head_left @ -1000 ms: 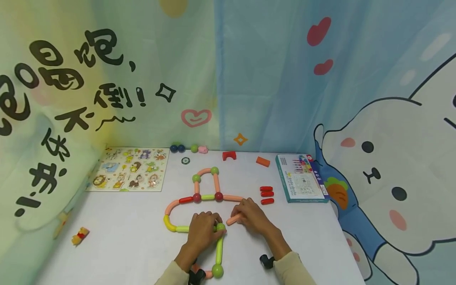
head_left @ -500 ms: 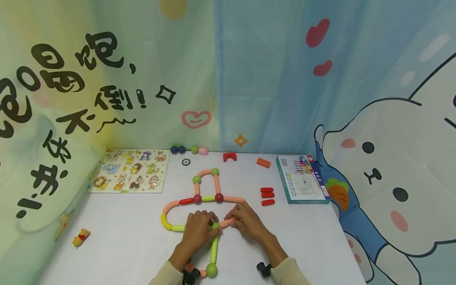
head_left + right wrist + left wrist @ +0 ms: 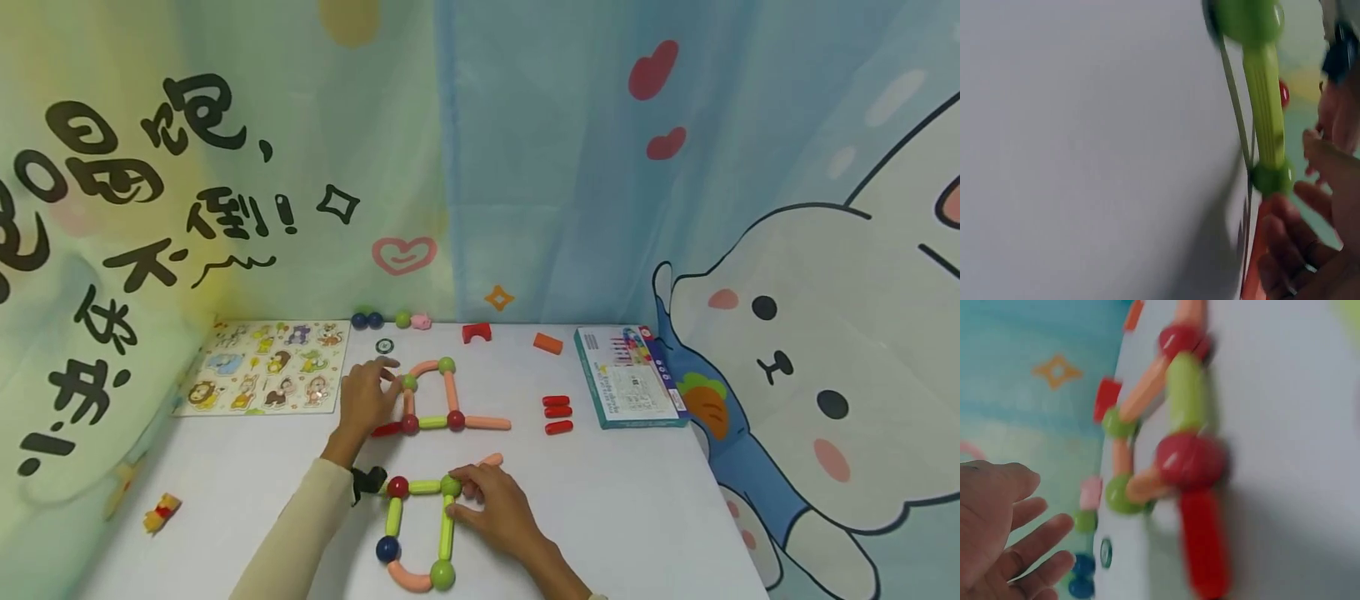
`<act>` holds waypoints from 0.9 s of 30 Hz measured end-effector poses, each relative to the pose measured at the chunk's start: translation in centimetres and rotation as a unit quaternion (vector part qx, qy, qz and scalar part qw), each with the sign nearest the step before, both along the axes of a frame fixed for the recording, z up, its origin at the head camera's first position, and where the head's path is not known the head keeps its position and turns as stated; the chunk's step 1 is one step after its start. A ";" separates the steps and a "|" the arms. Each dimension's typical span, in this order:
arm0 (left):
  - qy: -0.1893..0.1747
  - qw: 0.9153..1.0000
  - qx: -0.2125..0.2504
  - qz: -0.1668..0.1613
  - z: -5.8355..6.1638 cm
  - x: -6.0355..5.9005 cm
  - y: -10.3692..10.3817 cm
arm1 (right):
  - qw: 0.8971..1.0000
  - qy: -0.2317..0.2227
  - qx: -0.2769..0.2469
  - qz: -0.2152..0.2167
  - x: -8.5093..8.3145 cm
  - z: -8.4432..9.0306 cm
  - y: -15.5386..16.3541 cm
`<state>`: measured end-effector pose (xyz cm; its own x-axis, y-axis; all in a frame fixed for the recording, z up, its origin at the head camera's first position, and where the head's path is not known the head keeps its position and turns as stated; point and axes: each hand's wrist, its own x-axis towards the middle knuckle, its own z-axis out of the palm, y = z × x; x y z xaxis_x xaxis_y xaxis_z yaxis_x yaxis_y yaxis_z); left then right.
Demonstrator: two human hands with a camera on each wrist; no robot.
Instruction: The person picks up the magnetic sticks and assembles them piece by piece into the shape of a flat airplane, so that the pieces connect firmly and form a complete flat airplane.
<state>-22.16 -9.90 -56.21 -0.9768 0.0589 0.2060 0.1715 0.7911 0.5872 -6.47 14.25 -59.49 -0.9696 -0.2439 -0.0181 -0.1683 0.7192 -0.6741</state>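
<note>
My left hand (image 3: 367,393) reaches to the far figure of rods and balls, its straight fingers by a green ball (image 3: 408,382) and holding nothing. In the left wrist view the left hand (image 3: 1004,537) is spread beside that figure, near a red ball (image 3: 1188,459) and a red rod (image 3: 1204,544). My right hand (image 3: 483,504) rests at the near figure and pinches a pink rod (image 3: 492,459) where it meets a green ball (image 3: 450,485). The right wrist view shows that green ball (image 3: 1272,178), a green rod (image 3: 1264,106) and my curled fingers (image 3: 1291,244).
An animal puzzle board (image 3: 262,367) lies at the back left and a teal box (image 3: 626,377) at the right. Three red rods (image 3: 557,414), a red arch block (image 3: 477,332), an orange block (image 3: 547,342) and loose balls (image 3: 367,320) sit behind. A small toy (image 3: 161,512) lies near left.
My left hand has left the near green ball and reached forward to the far figure. My right hand has stayed by the pink rod. The camera has shifted slightly.
</note>
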 end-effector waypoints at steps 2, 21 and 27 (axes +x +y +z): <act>-0.013 1.000 0.005 0.010 0.3 -1.9 -0.7 | 1.000 -0.024 -0.003 -0.009 0.6 0.0 -0.8; -0.178 0.983 -0.035 -0.035 0.3 -12.0 -2.8 | 0.994 -0.045 -0.038 -0.095 1.3 -1.1 -2.7; -0.153 0.987 -0.053 -0.015 0.0 -12.4 -2.1 | 0.993 -0.057 -0.053 -0.092 1.4 -1.2 -2.6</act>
<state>-34.55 -12.01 -56.22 -0.9897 0.0937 -0.1081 0.0225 0.8483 0.5291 -5.10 11.64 -60.67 -0.9911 -0.0697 -0.1131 0.0399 0.6554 -0.7542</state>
